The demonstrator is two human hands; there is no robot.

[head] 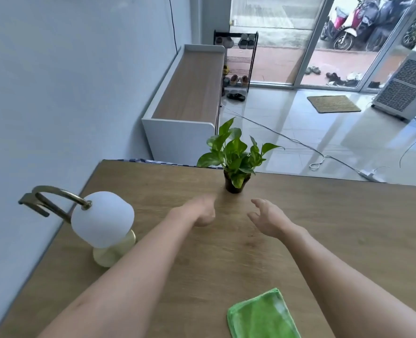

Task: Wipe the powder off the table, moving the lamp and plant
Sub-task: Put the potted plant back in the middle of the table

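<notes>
Head view: plant (235, 156) upright beyond both empty hands (266, 219).

The wood-grain desk (324, 228) stands with its left edge along a pale wall. A lamp (104, 225) with a white dome shade and a brass base stands near that left edge. A small potted plant (233, 162) in a dark pot stands close to the far edge. A folded green cloth (263, 315) lies flat at the near edge.
</notes>
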